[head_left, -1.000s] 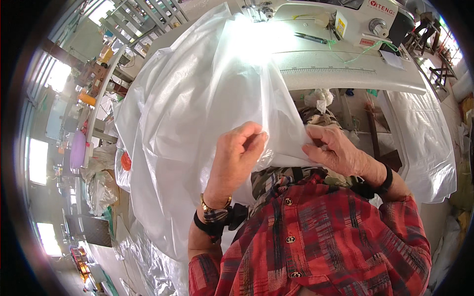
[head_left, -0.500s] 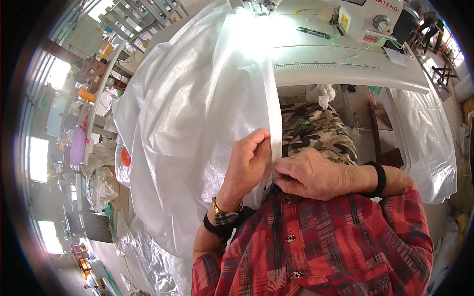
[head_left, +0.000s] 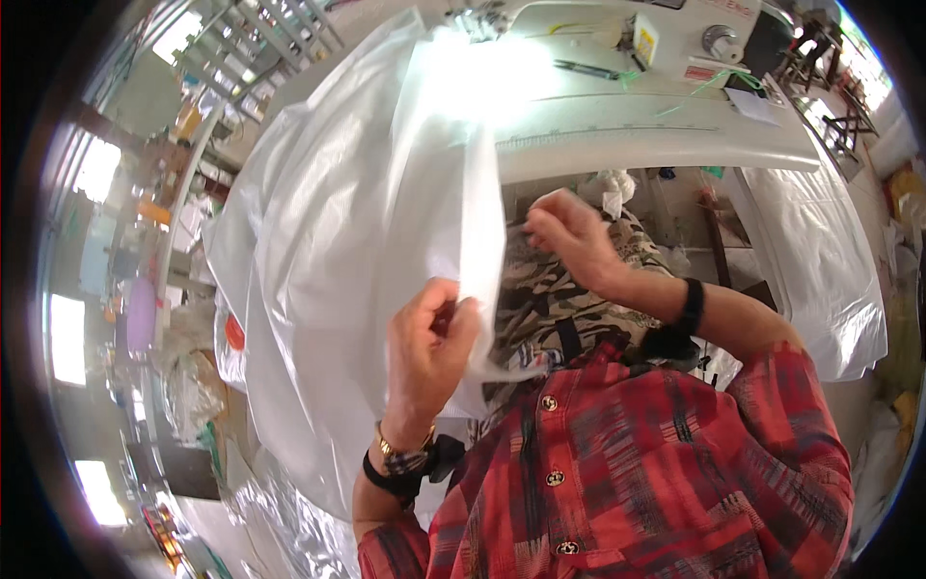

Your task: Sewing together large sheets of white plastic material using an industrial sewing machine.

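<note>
A large white woven plastic sheet (head_left: 318, 241) hangs over the table and down across my left side, its folded edge strip (head_left: 483, 212) running toward me. My left hand (head_left: 431, 338) pinches this strip low down, thumb against curled fingers. To the right, apart from the sheet, my right hand (head_left: 574, 232) is raised over my lap, its fingers curled in and slightly blurred; nothing shows in them. The far end of the sheet lies under the bright lamp of a sewing machine (head_left: 479, 21), where glare hides the detail.
The pale machine table (head_left: 656, 145) has a ruler scale along its near edge. Dark tweezers (head_left: 586, 69) and green thread (head_left: 709, 89) lie on it. More white sheeting (head_left: 815, 270) drapes at the right. A railing (head_left: 256, 53) stands far left.
My right hand has let go of the strip and moved up, away from the sheet. The left hand has shifted left and toward me, still pinching the strip, which now bends.
</note>
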The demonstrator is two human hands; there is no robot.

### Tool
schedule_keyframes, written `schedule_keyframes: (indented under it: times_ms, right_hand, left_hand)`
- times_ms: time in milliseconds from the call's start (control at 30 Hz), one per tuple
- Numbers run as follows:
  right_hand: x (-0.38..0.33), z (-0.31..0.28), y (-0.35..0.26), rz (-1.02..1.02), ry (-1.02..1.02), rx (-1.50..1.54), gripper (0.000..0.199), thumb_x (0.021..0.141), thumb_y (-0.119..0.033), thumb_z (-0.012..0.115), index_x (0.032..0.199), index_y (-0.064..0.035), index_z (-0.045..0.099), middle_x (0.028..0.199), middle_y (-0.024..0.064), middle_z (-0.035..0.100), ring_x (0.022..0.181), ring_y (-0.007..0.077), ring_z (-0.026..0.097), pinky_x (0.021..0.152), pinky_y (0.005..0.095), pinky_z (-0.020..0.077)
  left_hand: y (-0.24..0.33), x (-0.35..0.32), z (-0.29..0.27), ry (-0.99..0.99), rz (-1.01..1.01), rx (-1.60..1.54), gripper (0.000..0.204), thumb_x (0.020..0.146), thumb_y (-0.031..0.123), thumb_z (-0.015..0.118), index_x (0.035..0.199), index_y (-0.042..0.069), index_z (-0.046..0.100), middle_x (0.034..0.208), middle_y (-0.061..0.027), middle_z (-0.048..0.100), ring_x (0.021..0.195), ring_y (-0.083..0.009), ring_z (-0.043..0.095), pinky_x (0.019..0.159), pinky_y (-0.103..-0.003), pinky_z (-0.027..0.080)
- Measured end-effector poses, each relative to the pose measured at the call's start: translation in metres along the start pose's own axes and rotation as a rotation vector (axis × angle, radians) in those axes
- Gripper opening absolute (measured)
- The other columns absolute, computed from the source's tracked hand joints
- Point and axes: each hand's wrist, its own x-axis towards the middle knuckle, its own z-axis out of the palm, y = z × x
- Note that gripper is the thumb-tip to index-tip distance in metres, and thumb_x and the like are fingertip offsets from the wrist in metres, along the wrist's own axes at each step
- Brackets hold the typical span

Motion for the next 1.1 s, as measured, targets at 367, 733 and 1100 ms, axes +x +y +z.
schedule_keyframes:
  times_ms: [367,733,1100]
  right_hand:
    - [0.021,0.139,0.052,0.393,-0.755,0.205,0.026,0.092,-0.022,0.058,0.107,-0.0005,0.062,0.09,0.0103,0.066,0.076,0.0155,0.063,0.068,0.03,0.0528]
    - [0.067,-0.006,-0.023,0.247,-0.25,-0.192,0.033,0.094,-0.023,0.052,0.114,0.0016,0.06,0.076,0.0081,0.067,0.059,0.0166,0.063,0.056,0.0296,0.0527]
    - [0.209,0.014,-0.063,-0.166,-0.023,-1.392,0.016,0.077,-0.007,0.058,0.085,0.0035,0.068,0.086,0.023,0.068,0.083,0.0366,0.068,0.072,0.0433,0.0538]
  left_hand:
    - [0.028,0.019,-0.009,-0.145,0.355,0.499,0.007,0.084,0.008,0.061,0.08,0.002,0.059,0.065,-0.0149,0.06,0.056,-0.0323,0.059,0.052,-0.037,0.045]
    - [-0.026,-0.006,0.035,-0.116,0.339,0.537,0.007,0.082,0.008,0.058,0.079,0.004,0.053,0.071,-0.0157,0.058,0.068,-0.0373,0.06,0.059,-0.046,0.045]
    - [0.007,0.009,0.027,-0.116,0.413,0.349,0.009,0.079,0.004,0.06,0.077,0.002,0.052,0.069,-0.0133,0.057,0.063,-0.0333,0.059,0.055,-0.041,0.045]
